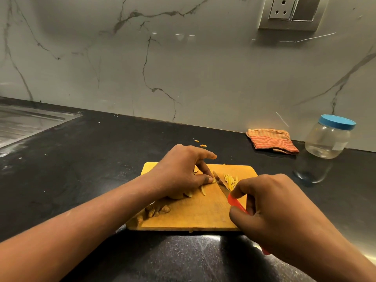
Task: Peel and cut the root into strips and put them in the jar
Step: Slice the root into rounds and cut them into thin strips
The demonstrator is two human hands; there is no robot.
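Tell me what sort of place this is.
Most likely a home kitchen: a black stone counter, a steel sink drainboard at far left, and a marble-look backsplash with a wall socket.

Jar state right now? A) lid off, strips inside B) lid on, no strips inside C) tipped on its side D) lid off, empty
B: the jar stands upright with its blue lid on and nothing visible inside; the cut strips lie on the board.
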